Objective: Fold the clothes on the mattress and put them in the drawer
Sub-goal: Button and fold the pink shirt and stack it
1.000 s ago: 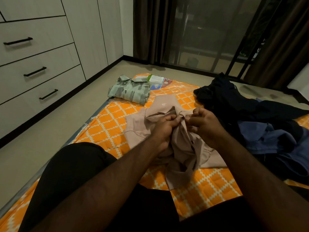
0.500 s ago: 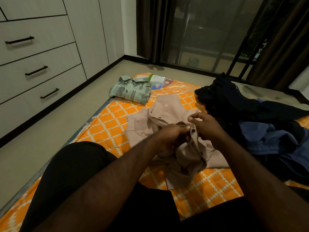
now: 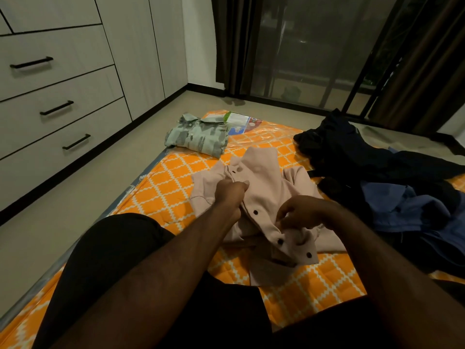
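A pale pink button-up shirt [image 3: 264, 187] lies spread on the orange patterned mattress [image 3: 163, 187] in front of me. My left hand [image 3: 230, 195] pinches the shirt's front edge near the collar. Lower down, my right hand [image 3: 302, 212] holds the button placket with curled fingers. A folded grey-green camouflage shirt [image 3: 198, 134] sits at the mattress's far left corner. A heap of dark and blue clothes [image 3: 382, 182] lies to the right. Closed drawers [image 3: 57, 112] with black handles line the left wall.
Bare floor [image 3: 83, 197] runs between the mattress and the drawers. A glass door with dark curtains [image 3: 314, 46] stands at the far side. A printed label [image 3: 241, 120] shows under the mattress's plastic wrap. My black-clad knees fill the bottom of the view.
The pink shirt was bunched up between both hands; now it lies flatter with the button row showing. My left hand moved up toward the collar and my right hand moved down the placket.
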A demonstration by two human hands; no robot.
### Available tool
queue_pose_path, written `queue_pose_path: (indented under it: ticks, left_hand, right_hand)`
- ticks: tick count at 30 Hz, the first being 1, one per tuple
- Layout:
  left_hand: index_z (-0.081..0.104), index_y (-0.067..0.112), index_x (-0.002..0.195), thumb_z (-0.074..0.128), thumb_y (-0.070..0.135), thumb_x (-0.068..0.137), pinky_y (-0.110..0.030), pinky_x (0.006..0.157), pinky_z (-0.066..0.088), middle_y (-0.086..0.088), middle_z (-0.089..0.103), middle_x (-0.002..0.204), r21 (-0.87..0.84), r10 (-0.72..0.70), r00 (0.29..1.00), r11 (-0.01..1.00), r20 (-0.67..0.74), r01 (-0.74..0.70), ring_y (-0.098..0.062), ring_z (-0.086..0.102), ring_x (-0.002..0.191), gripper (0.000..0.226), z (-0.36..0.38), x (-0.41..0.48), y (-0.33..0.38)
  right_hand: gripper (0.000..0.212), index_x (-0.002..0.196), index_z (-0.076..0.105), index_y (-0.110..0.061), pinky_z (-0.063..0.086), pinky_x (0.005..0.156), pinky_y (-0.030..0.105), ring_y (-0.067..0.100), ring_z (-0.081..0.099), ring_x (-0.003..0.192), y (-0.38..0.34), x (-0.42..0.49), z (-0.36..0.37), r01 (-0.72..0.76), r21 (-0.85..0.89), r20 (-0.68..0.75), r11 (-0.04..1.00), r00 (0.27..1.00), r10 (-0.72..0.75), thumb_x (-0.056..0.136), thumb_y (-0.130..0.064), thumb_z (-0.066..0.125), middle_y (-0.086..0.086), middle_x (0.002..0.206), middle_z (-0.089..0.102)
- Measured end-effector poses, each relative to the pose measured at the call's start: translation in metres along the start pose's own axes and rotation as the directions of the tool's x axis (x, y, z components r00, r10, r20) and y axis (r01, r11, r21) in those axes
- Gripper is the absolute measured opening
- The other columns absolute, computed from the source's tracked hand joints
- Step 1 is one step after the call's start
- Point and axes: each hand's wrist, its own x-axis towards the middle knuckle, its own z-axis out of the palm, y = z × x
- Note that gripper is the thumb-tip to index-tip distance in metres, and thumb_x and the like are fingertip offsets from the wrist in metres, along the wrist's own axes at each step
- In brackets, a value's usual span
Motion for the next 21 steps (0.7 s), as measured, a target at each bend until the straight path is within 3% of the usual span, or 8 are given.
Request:
queue_pose_path:
  ticks: [2,4,7,10,12,15,18,21]
  left_hand:
    - [0.075,0.017,0.101,0.07,0.025,0.066,-0.053,0.086,0.061,-0.004,0.077,0.098,0.036,0.08,0.995,0.996,0.062,-0.082,-0.029,0.072,0.095,0.037,0.004,-0.003,-0.002]
    - [0.072,0.012,0.084,0.066,0.023,0.069,-0.05,0.078,0.06,-0.008,0.073,0.086,0.194,0.25,0.96,0.943,0.13,-0.272,-0.021,0.069,0.085,0.02,0.009,-0.013,0.001]
    - [0.061,-0.001,0.067,0.065,0.018,0.075,-0.041,0.064,0.045,-0.016,0.06,0.077,0.38,0.531,0.746,0.645,0.401,-0.663,-0.01,0.05,0.067,0.021,0.009,-0.025,0.002]
    - [0.075,0.007,0.079,0.069,0.021,0.077,-0.032,0.075,0.049,-0.004,0.067,0.105,0.419,0.459,0.506,0.284,0.73,-0.862,-0.015,0.062,0.09,0.016,0.01,-0.031,-0.006]
    - [0.077,0.008,0.09,0.069,0.022,0.076,-0.037,0.082,0.054,-0.003,0.07,0.113,0.42,0.245,0.49,0.287,0.836,-0.861,-0.017,0.066,0.097,0.022,0.011,-0.035,-0.012]
    - [0.077,0.013,0.093,0.066,0.032,0.089,-0.042,0.076,0.055,-0.001,0.075,0.091,0.479,0.095,0.529,0.314,0.843,-0.82,-0.015,0.068,0.081,0.022,0.012,-0.046,-0.007]
    - [0.066,0.016,0.069,0.059,0.032,0.094,-0.039,0.058,0.048,0.002,0.062,0.065,0.383,0.492,0.473,0.277,0.731,-0.881,-0.014,0.057,0.058,0.031,0.007,-0.052,0.004]
    - [0.06,0.016,0.072,0.06,0.023,0.095,-0.035,0.055,0.043,0.0,0.057,0.068,0.512,0.81,0.444,0.214,0.382,-0.832,-0.014,0.05,0.061,0.024,0.007,-0.052,0.017]
  right_hand:
    - [0.018,0.108,0.076,-0.017,0.059,0.075,0.029,0.017,0.067,0.093,0.003,0.002,-0.003,0.028,0.059,-0.23,0.998,0.973,-0.014,0.095,-0.029,0.071,-0.002,0.102,0.07]
    - [0.017,0.108,0.075,-0.016,0.059,0.084,0.042,0.021,0.067,0.096,0.008,0.006,-0.005,0.08,0.194,-0.514,0.978,0.857,0.032,0.095,-0.025,0.069,0.003,0.107,0.072]
    - [0.024,0.116,0.07,-0.018,0.059,0.085,0.046,0.02,0.065,0.096,0.011,0.01,-0.006,0.17,0.335,-0.715,0.927,0.687,0.132,0.096,-0.031,0.067,0.005,0.112,0.069]
    - [0.04,0.127,0.064,-0.019,0.06,0.083,0.047,0.02,0.065,0.098,0.009,0.012,-0.001,0.233,0.394,-0.69,0.889,0.714,0.118,0.094,-0.041,0.07,0.001,0.117,0.063]
    - [0.049,0.132,0.06,-0.018,0.055,0.083,0.038,0.021,0.064,0.104,0.008,0.013,0.003,0.222,0.322,-0.67,0.921,0.741,0.056,0.091,-0.04,0.073,-0.001,0.115,0.06]
    - [0.047,0.133,0.062,-0.018,0.044,0.077,0.026,0.023,0.064,0.103,0.012,0.016,0.008,0.128,0.118,-0.613,0.985,0.789,-0.029,0.09,-0.029,0.076,0.005,0.116,0.069]
    - [0.031,0.12,0.07,-0.016,0.046,0.063,0.024,0.017,0.063,0.093,0.01,0.015,0.006,-0.005,0.014,-0.461,1.0,0.887,0.011,0.09,-0.018,0.073,0.004,0.115,0.071]
    - [0.027,0.113,0.074,-0.014,0.057,0.07,0.028,0.017,0.066,0.091,0.009,0.014,0.005,-0.099,-0.121,-0.295,0.988,0.954,0.06,0.087,-0.019,0.077,0.005,0.108,0.071]
